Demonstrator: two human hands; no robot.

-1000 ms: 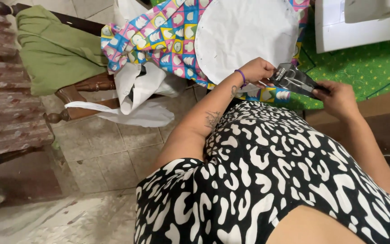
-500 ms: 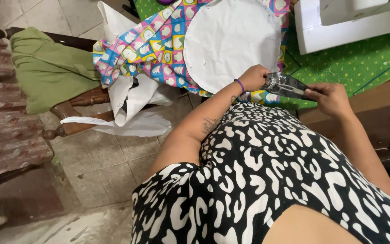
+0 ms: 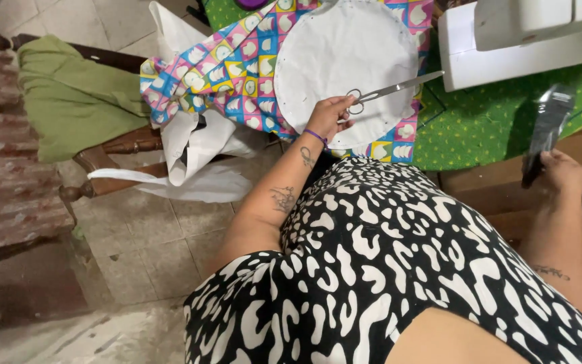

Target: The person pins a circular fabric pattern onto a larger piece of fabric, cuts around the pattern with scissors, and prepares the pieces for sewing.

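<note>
My left hand [image 3: 331,116] grips the handles of a pair of metal scissors [image 3: 392,89], whose blades point right over a round white piece of cloth [image 3: 345,54]. That round piece lies on a colourful patterned fabric [image 3: 230,67]. My right hand [image 3: 564,174] is far to the right. It holds a black plastic sleeve [image 3: 548,121] upright above the green tablecloth [image 3: 479,128]. A purple band is on my left wrist.
A white sewing machine [image 3: 527,40] stands at the back right of the table. To the left, a wooden chair [image 3: 116,145] carries a green cloth [image 3: 69,94] and white sheets [image 3: 190,162] that hang toward the tiled floor.
Both hands were together on the scissors inside the black sleeve. Now the scissors are out in my left hand, and my right hand has moved off to the right with the sleeve.
</note>
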